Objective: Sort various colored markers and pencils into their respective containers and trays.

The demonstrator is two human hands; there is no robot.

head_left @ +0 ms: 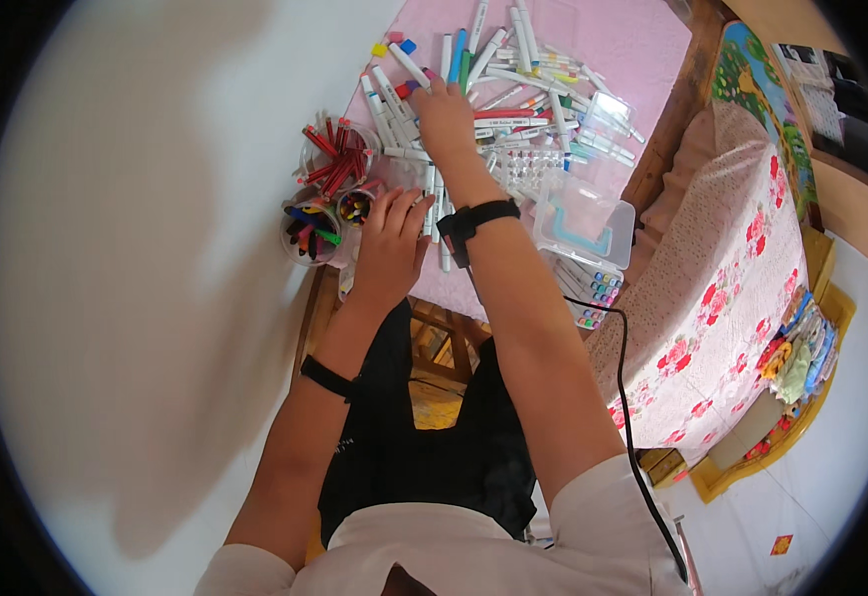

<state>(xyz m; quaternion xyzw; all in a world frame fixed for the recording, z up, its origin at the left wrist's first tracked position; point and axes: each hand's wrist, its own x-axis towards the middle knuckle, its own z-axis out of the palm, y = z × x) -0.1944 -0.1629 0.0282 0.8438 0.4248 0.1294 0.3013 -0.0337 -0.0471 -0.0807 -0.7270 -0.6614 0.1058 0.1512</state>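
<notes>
My right hand (pixel 448 124) reaches into a spread of white markers (pixel 509 123) on the table. Its fingers are bent together at the end of a white marker (pixel 410 64); what lies under the fingertips is hidden. Closer to me, my left hand (pixel 391 243) holds nothing that shows, its fingers slightly apart beside a small cup of coloured pens (pixel 355 207). Several white markers (pixel 436 204) lie just right of those fingers. A blue marker (pixel 458 56) and a green marker (pixel 466 72) stand out beyond my right hand.
Tubs of red pencils (pixel 338 159) and dark pens (pixel 311 234) stand at the table's left edge. Right of my arm are a clear plastic case (pixel 585 221) and a box of markers (pixel 587 288). A black cable (pixel 624 377) runs past my right arm. A flowered cloth (pixel 717 298) hangs at right.
</notes>
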